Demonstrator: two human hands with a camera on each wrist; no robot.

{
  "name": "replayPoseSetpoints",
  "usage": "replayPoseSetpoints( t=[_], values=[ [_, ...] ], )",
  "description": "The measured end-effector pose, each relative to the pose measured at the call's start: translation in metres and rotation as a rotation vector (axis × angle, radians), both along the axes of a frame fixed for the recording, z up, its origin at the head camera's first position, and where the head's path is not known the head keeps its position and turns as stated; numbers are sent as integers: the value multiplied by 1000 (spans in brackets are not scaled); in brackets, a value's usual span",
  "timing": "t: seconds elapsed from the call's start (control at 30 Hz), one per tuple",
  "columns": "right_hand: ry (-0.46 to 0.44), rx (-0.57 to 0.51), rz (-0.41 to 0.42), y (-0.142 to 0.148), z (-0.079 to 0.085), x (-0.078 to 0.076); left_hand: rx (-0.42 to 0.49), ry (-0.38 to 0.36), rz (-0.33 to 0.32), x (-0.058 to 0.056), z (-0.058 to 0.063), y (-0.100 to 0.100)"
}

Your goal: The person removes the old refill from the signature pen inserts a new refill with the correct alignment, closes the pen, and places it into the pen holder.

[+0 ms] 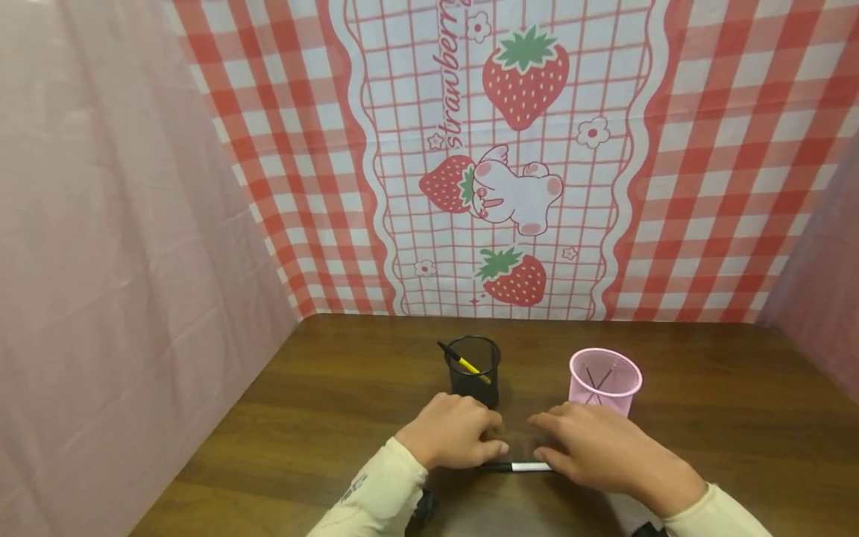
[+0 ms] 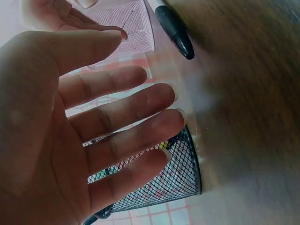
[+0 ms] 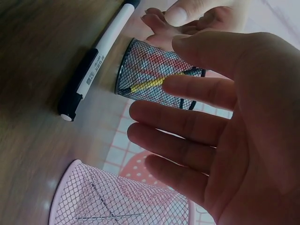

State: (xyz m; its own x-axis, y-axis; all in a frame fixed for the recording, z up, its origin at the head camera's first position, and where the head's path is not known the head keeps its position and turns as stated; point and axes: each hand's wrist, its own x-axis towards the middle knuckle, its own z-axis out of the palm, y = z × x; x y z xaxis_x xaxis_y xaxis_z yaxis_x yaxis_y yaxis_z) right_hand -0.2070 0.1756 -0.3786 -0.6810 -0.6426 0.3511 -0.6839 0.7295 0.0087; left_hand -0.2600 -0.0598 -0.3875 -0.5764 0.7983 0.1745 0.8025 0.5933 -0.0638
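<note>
A white pen with black ends lies crosswise on the wooden table, just nearer than both hands. My left hand, palm down with fingers loosely extended, holds nothing; the black mesh pen cup stands just beyond it. Inside that cup leans a yellow and black pen. Also holding nothing, my right hand has its fingers apart in the right wrist view, its thumb close to the white pen in the head view. Behind it stands a pink mesh pen cup, partly hidden, with two thin dark crossed lines showing inside.
The brown wooden table ends at a red and white checked strawberry cloth hanging behind. A pale pink curtain closes the left side, and another pinkish cloth hangs at the right.
</note>
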Motion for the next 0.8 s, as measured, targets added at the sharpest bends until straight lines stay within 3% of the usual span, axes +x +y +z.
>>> replayPoseSetpoints(
  t=[0.17,0.3,0.63,0.8],
  values=[
    [-56,-1,-8,-1,-4,0,-5,-105,7,0,-4,-2],
    [-66,-2,-3,-1,-5,0,-7,-133,10,1,-6,-2],
    [-67,12,-37,4,-4,-1,-18,-127,-8,3,-4,6],
    [-94,14,-54,7,-4,-2,-24,-71,-24,2,-7,7]
  ],
)
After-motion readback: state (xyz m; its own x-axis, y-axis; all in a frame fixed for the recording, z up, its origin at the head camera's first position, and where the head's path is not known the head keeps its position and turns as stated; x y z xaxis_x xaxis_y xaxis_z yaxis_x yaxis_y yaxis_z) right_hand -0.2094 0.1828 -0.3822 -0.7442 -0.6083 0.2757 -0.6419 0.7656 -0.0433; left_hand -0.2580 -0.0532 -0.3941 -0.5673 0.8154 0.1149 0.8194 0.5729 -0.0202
